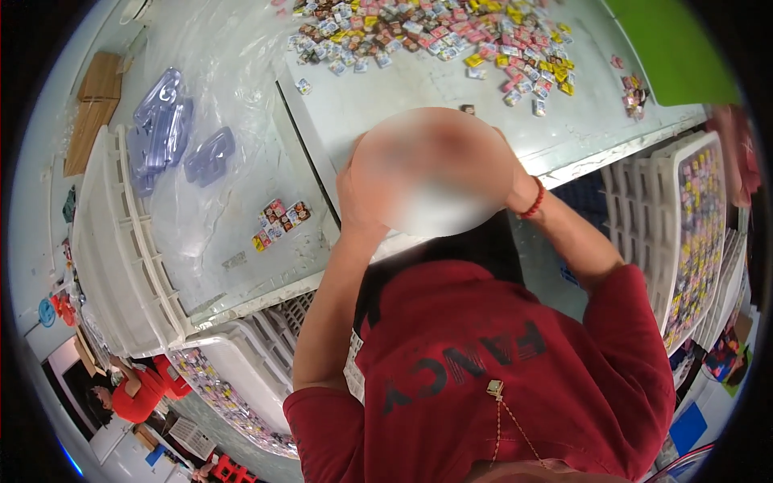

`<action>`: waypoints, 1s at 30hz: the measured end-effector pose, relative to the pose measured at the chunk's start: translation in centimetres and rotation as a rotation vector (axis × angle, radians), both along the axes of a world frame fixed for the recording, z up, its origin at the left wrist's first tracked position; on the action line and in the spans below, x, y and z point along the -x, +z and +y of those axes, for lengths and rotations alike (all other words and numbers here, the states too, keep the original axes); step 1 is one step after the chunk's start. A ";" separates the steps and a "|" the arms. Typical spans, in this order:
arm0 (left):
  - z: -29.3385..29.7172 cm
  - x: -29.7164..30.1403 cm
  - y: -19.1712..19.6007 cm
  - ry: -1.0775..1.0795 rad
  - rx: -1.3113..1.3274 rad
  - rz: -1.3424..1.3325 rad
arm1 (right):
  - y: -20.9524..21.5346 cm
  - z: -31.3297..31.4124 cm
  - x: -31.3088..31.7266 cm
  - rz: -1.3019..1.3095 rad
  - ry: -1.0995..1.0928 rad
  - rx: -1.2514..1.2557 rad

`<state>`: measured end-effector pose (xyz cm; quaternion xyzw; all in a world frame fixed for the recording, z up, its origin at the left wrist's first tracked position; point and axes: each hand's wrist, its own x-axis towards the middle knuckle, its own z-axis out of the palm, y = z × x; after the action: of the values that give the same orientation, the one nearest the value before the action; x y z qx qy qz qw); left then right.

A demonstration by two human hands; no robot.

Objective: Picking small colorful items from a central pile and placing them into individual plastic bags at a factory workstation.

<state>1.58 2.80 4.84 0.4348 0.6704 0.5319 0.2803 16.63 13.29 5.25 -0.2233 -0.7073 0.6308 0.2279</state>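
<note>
1. My red shirt (499, 378) fills the near edge, and both forearms rise from it toward the table (403, 101).
2. My left hand (354, 193) and right hand (515, 185) are raised on either side of a blurred patch. It hides the fingers, so I cannot tell how open either grip is or whether it holds anything. A red bracelet (533, 201) sits on my right wrist.
3. The table's near edge runs just under my hands, from low on the left to higher on the right.
4. A white crate (241, 378) below that edge on my left is filled with small colourful packets. A second crate (700, 233) on my right is also full of them.
5. A cluster (279, 223) of packets lies on the table left of my left hand. Its long axis runs from lower left to upper right, with bare table around it.
6. A lone packet (467, 109) lies just beyond the blurred patch.
7. Stacked empty white crates (121, 241) line the table's left edge. Past them a clear plastic sheet (233, 72) carries bluish clear trays (169, 129).
8. Farthest, a heap (435, 36) of packets spreads left to right across the table, well apart from my hands, with open surface between.
</note>
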 end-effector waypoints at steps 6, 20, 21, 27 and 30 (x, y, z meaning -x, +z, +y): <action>0.0 0.2 1.3 -0.128 0.111 -0.671 | -0.1 -0.6 -0.2 0.052 0.033 -0.008; 0.2 2.8 -0.5 -0.002 -0.023 0.121 | 0.3 1.5 -1.2 0.097 0.012 0.332; 0.0 2.9 -1.4 -0.015 -0.067 0.561 | -0.2 1.4 -1.2 0.079 0.007 0.366; -0.1 2.1 -5.4 -0.219 -0.133 0.788 | -2.1 -0.4 0.9 -0.242 -0.100 -0.354; 0.1 2.0 -6.0 -0.226 -0.119 0.725 | -3.6 -1.6 1.4 -0.182 -0.190 -0.515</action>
<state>-0.38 2.92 -1.18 0.6814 0.6418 0.3474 0.0564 15.21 11.68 1.62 -0.2792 -0.8375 0.3838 0.2710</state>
